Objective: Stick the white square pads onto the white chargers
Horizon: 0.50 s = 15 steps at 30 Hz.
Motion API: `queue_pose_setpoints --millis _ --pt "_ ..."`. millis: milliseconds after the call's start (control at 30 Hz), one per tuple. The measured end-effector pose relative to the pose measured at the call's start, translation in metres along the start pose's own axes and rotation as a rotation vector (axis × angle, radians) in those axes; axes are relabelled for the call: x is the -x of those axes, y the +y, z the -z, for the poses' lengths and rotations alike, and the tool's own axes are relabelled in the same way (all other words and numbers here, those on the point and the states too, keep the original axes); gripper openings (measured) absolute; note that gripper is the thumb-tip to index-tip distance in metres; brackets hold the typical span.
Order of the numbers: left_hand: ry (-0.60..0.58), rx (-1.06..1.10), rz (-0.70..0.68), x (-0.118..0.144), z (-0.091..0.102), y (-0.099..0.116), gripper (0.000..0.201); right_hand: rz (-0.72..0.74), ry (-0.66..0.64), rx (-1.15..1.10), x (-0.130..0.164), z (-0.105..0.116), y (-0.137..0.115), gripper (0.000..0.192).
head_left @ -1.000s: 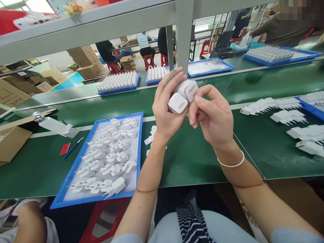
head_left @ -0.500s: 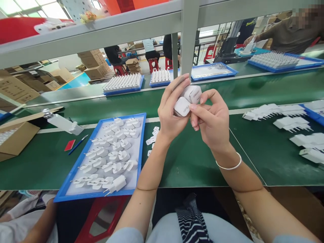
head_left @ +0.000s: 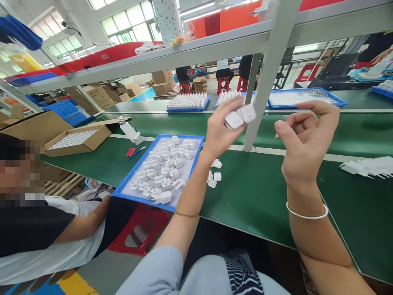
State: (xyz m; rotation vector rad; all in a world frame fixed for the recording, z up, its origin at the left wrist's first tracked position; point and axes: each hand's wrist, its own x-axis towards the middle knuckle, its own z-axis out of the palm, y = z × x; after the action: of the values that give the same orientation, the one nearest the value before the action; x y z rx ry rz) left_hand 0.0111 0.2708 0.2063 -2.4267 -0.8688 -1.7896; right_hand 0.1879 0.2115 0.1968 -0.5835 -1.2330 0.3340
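**Q:** Head view: what differs from half a second ago?
**A:** The right hand (head_left: 308,145) has left the white adapters (head_left: 235,120) and stands apart, to their right. The view has swung left; more of a seated person (head_left: 37,229) now shows at the near left.

**Q:** Condition of the fingers?
**A:** Left hand (head_left: 217,133): wrapped around two adapters, held side by side above the green surface (head_left: 251,196), to the right of the blue tray (head_left: 119,193). Right hand: fingers half curled, thumb near them. Whether they pinch anything thin, I cannot tell.

**Q:** Markings?
**A:** Dark lettering showed on the adapters' ends earlier; it is now too blurred to read. Small white pieces (head_left: 217,176) lie beside the tray, without legible writing.
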Motion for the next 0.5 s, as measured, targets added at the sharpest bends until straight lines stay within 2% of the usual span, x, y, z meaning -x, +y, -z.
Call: queue_pose_setpoints --millis 100,167,233,367,433,500 --pt "-0.069 -0.056 0.160 -0.018 0.049 -0.039 0.046 -0.109 -0.052 -0.011 -0.004 0.003 0.013 0.030" --pt "-0.110 -0.033 0.227 -0.022 0.079 -0.046 0.050 -0.177 -0.103 0.016 -0.002 0.001 0.017 0.029" --pt "-0.109 0.006 0.235 -0.016 0.099 -0.034 0.049 -0.232 -0.177 0.015 0.002 -0.005 0.017 0.030" --pt "-0.162 -0.002 0.140 0.005 0.118 0.003 0.044 -0.343 -0.365 -0.022 0.012 -0.018 0.009 0.026" --pt "-0.284 -0.179 0.152 0.007 0.130 0.006 0.041 -0.383 -0.433 -0.013 0.015 -0.021 0.007 0.025" --pt "-0.504 -0.498 0.310 0.004 0.145 -0.006 0.039 -0.409 -0.460 -0.008 0.016 -0.021 0.008 0.025"
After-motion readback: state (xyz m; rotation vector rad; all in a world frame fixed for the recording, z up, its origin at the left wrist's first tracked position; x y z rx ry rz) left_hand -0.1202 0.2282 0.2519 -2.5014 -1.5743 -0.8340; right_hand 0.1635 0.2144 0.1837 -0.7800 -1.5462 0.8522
